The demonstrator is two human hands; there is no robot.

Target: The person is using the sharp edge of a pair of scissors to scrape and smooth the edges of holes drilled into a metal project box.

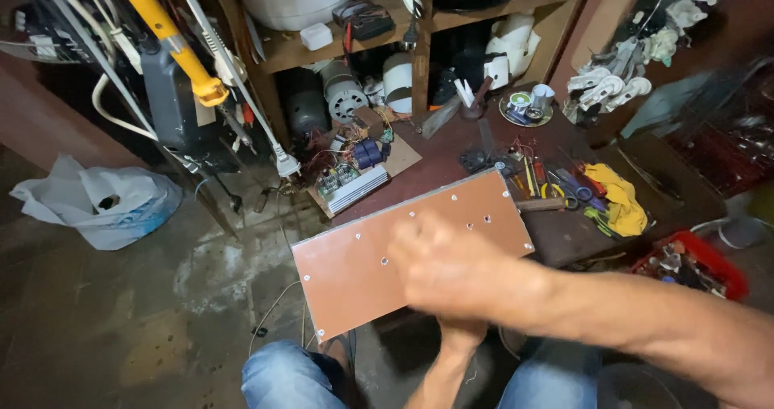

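A brown rectangular panel (pixel 355 272) with several small holes lies tilted across the edge of a dark workbench, above my knees in blue jeans. My right hand (pixel 447 268) reaches in from the right and hovers over the panel's middle. It is motion-blurred with the fingers curled. My left forearm comes up from below. My left hand (pixel 461 335) is mostly hidden under the right hand at the panel's near edge, so its grip cannot be made out.
Behind the panel sits an open circuit board unit (pixel 347 179). To the right lie scissors and pliers (pixel 556 187), a yellow cloth (pixel 621 199) and a red tray of small parts (pixel 693 264). A white plastic bag (pixel 97 203) lies on the concrete floor at left. Cluttered wooden shelves stand behind.
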